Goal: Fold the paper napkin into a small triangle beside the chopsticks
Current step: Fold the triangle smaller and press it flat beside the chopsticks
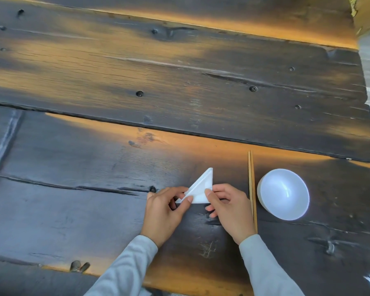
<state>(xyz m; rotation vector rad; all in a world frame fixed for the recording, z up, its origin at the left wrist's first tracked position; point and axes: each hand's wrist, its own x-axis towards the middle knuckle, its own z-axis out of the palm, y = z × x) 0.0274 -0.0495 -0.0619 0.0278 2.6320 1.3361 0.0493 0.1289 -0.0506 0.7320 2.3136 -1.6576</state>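
A white paper napkin (pixel 201 188) lies folded into a small triangle on the dark wooden table, its tip pointing away from me. My left hand (pixel 166 214) pinches its lower left corner with thumb and fingers. My right hand (pixel 228 212) grips the lower right corner, thumb on top. A pair of wooden chopsticks (pixel 252 189) lies straight just to the right of my right hand, partly hidden by it lower down.
A white bowl (pixel 283 194) stands right of the chopsticks. The table (pixel 137 82) is made of rough dark planks with gaps and knots. Its right edge runs near the frame's right side, and a yellowish object (pixel 366 13) sits at the top right corner.
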